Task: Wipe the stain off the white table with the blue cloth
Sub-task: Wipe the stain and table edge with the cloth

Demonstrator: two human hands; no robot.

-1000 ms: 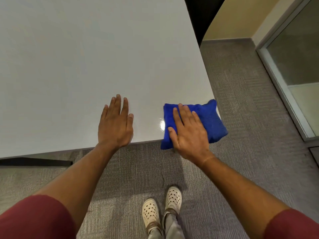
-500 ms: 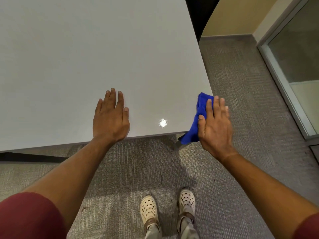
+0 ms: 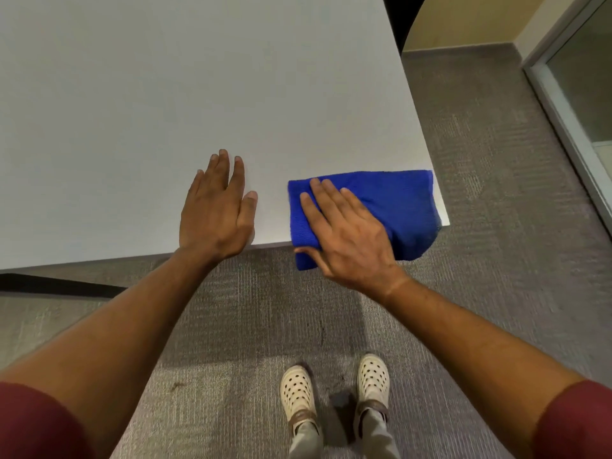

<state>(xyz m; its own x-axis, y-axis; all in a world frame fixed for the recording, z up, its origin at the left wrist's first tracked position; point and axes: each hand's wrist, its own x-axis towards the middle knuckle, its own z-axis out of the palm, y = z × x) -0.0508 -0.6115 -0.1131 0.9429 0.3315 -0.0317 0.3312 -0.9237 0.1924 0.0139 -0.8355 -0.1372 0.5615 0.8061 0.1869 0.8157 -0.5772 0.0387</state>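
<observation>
From the head view, the right hand (image 3: pixel 351 236) presses flat, fingers (image 3: pixel 323 197) spread, on the blue cloth (image 3: pixel 390 207) at the bench (image 3: pixel 165 94) corner. The left hand (image 3: pixel 215 213) rests flat, holding nothing. The overhanging cloth may slip off; no stain is visible.

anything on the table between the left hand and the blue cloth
Nothing: in the head view, only a bare strip of the white table separates the flat left hand from the folded blue cloth.

Lying folded at the near right corner of the white table (image 3: pixel 165 94), blue cloth (image 3: pixel 397 200) overhanging the near edge slightly.
</observation>
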